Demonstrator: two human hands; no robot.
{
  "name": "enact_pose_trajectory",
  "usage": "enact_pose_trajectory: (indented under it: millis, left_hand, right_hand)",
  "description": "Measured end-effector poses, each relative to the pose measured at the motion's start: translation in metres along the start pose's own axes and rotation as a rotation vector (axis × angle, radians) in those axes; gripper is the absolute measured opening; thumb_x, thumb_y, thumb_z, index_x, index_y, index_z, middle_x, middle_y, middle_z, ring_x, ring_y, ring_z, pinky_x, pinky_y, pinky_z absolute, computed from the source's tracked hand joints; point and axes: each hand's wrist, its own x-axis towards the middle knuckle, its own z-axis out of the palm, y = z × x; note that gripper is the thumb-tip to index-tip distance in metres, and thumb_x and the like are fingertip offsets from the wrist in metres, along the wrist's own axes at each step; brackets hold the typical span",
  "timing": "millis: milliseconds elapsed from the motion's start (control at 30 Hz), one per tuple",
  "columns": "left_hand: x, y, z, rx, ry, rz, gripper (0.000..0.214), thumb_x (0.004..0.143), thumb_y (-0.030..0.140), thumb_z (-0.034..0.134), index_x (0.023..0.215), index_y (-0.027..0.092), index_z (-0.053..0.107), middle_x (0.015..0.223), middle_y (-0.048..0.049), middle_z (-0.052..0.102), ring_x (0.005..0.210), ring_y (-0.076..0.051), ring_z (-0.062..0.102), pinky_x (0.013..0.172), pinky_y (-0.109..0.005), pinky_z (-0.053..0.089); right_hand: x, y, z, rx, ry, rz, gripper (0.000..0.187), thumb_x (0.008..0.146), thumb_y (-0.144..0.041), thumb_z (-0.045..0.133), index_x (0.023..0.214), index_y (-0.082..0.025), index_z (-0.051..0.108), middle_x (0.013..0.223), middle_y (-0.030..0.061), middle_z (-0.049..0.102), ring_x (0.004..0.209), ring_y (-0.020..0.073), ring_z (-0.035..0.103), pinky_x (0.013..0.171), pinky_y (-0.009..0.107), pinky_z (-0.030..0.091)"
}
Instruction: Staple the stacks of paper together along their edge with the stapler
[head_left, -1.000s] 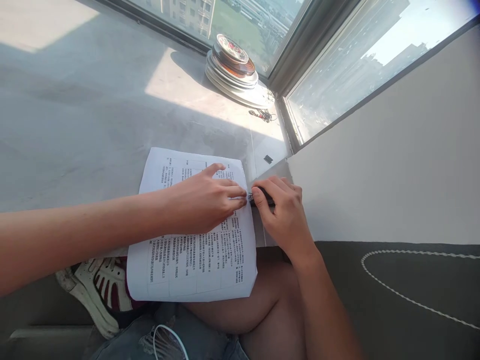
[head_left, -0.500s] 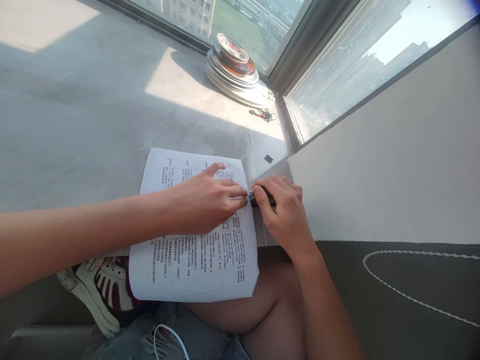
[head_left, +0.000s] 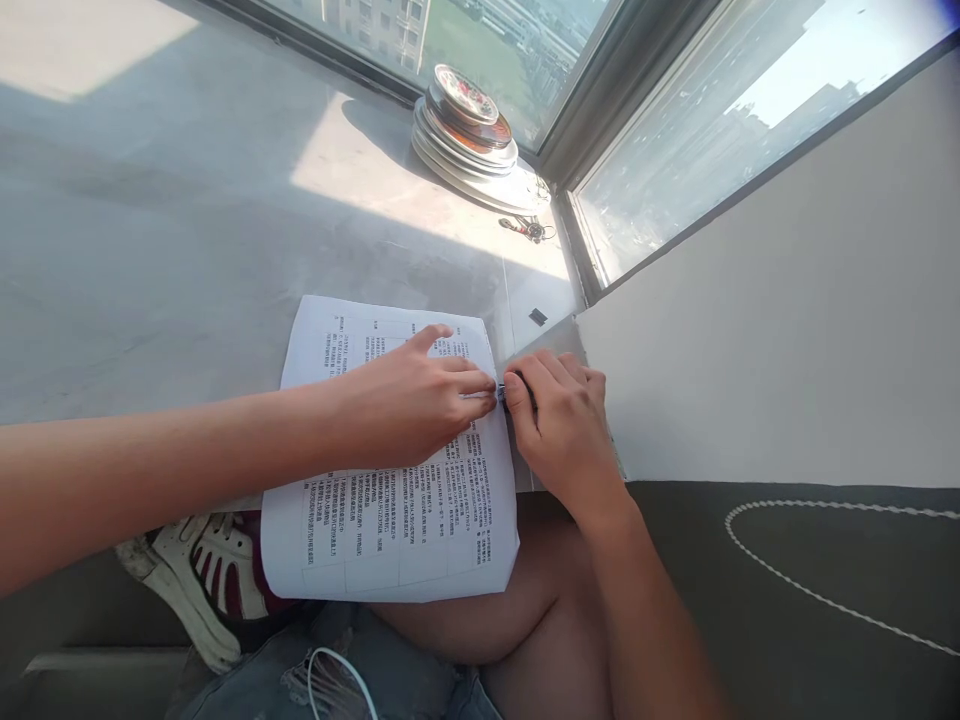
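A stack of printed paper sheets (head_left: 397, 540) lies partly on the pale sill and partly over my bent leg. My left hand (head_left: 435, 395) rests flat on the sheets, fingers stretched and apart, with some fingertips at the right edge. Just beyond them, a small black stapler (head_left: 529, 388) meets that edge with its metal end. My right hand (head_left: 561, 405) is wrapped round the stapler, the thumb on its near side, and hides most of it. Whether the paper sits inside its jaws I cannot tell.
A stack of plates (head_left: 465, 130) stands in the window corner, with keys (head_left: 527, 229) beside it. A small dark strip (head_left: 538, 317) lies on the sill (head_left: 187, 250). A white wall (head_left: 765, 300) rises at right. Below are a sneaker (head_left: 217, 580) and a white cord (head_left: 337, 665).
My right hand has closed a little further over the stapler, so less of its black body shows. The sheets have shifted very slightly; my left hand stays in place.
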Motion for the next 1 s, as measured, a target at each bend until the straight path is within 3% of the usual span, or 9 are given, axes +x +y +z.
enact_pose_trajectory:
  millis: [367, 500, 667, 1000]
  left_hand:
    - [0.000, -0.001, 0.000, 0.000, -0.062, 0.037, 0.027, 0.095, 0.007, 0.057, 0.102, 0.023, 0.078, 0.111, -0.0058, 0.079, 0.097, -0.022, 0.074, 0.126, -0.060, 0.029]
    - [-0.002, -0.002, 0.001, -0.022, -0.039, 0.036, 0.030, 0.097, 0.007, 0.054, 0.103, 0.024, 0.078, 0.115, -0.0063, 0.078, 0.101, -0.023, 0.075, 0.127, -0.061, 0.029]
    - [-0.004, -0.004, 0.001, -0.062, -0.040, 0.033, 0.032, 0.100, 0.011, 0.058, 0.120, 0.027, 0.077, 0.121, -0.0068, 0.078, 0.112, -0.025, 0.074, 0.126, -0.061, 0.031]
    - [-0.004, -0.008, 0.004, -0.089, -0.070, -0.004, 0.030, 0.106, 0.021, 0.053, 0.124, 0.025, 0.076, 0.129, -0.0090, 0.076, 0.117, -0.028, 0.072, 0.122, -0.061, 0.038]
  right_hand:
    - [-0.002, -0.008, 0.017, -0.265, 0.023, -0.063, 0.035, 0.113, -0.031, 0.033, 0.093, -0.022, 0.060, 0.102, 0.0133, 0.067, 0.096, 0.0294, 0.054, 0.097, 0.051, 0.032]
    - [-0.003, -0.009, 0.019, -0.319, 0.015, -0.066, 0.037, 0.114, -0.029, 0.030, 0.095, -0.020, 0.061, 0.104, 0.0134, 0.068, 0.099, 0.0282, 0.055, 0.099, 0.049, 0.031]
    - [-0.004, 0.002, 0.010, -0.158, 0.025, 0.008, 0.035, 0.115, -0.031, 0.029, 0.101, -0.020, 0.059, 0.107, 0.0093, 0.067, 0.099, 0.0242, 0.057, 0.096, 0.043, 0.032]
    - [-0.001, 0.035, 0.000, 0.032, 0.082, 0.159, 0.034, 0.114, -0.033, 0.029, 0.098, -0.023, 0.058, 0.104, 0.0066, 0.065, 0.102, 0.0244, 0.059, 0.096, 0.042, 0.037]
